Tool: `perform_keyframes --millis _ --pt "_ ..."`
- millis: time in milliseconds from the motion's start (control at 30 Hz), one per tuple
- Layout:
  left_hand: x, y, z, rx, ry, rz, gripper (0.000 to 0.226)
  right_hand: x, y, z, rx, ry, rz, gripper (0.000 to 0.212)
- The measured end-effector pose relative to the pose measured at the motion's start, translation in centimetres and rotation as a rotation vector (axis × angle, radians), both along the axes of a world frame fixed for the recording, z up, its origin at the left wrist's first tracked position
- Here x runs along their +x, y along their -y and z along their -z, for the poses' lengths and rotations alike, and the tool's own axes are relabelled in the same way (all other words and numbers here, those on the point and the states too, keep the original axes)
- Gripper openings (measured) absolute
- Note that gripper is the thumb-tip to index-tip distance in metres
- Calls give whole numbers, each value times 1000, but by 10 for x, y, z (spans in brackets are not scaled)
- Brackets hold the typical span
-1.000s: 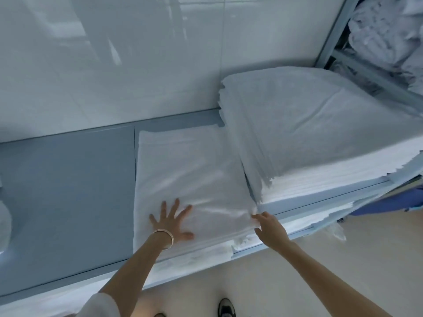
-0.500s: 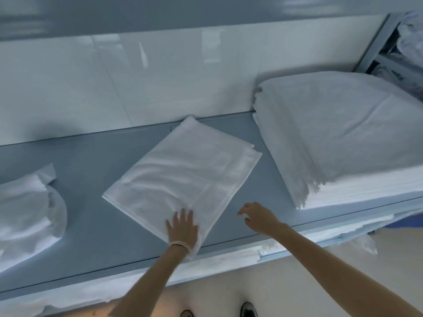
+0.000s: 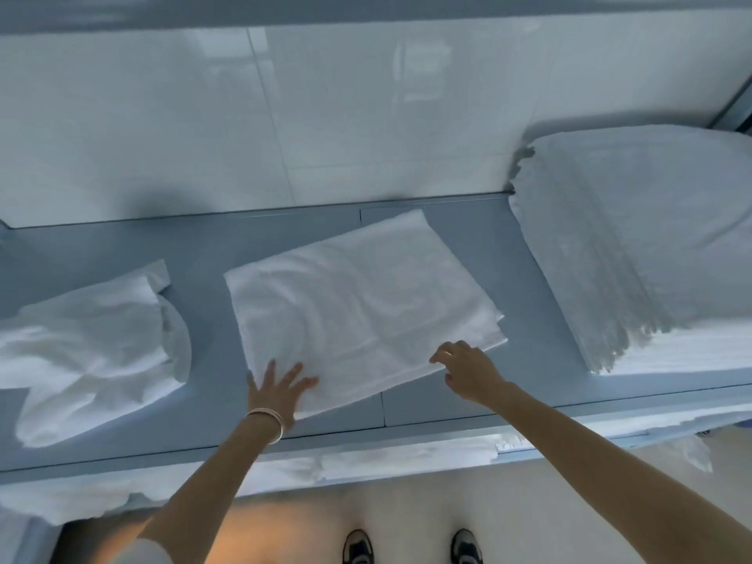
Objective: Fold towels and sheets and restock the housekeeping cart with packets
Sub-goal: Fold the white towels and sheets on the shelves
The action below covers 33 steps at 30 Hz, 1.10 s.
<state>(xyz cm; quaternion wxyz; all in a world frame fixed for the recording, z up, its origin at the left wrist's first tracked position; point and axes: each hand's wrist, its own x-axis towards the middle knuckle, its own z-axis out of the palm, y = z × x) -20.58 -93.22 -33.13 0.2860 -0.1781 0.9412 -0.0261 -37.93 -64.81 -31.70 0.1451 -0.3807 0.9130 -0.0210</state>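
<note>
Lying askew on the grey bench (image 3: 529, 360), the folded towel (image 3: 358, 315) has bare surface either side; left hand (image 3: 276, 390) flat, splayed on its near corner, right hand (image 3: 468, 370) loosely open at its edge.

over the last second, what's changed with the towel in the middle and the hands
The folded towel slid left, away from the tall stack, and turned askew; a gap of shelf now separates them. The left hand stayed flat on its near edge. The right hand let go of the corner and hovers beside it. The stack did not move.
</note>
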Motion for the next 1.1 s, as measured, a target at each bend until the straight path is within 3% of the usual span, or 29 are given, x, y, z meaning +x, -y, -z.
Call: perform_keyframes --millis 100,267,400,667,933,1100 --pt "26 44 -15 -157 60 -87 73 -1 7 3 56 -72 -3 44" --pt "34 33 -8 -9 -60 32 67 9 24 16 173 14 11 48" --pt "1 -8 -3 98 -169 121 56 5 31 20 97 6 117 34" --pt "-73 -99 2 220 -240 205 51 -37 12 11 242 -80 -288 56" --pt "-91 -145 1 229 -150 28 61 -55 -10 16 163 -14 -325 30" --pt "-59 -153 6 146 20 14 92 -36 -11 19 75 -80 -659 25"
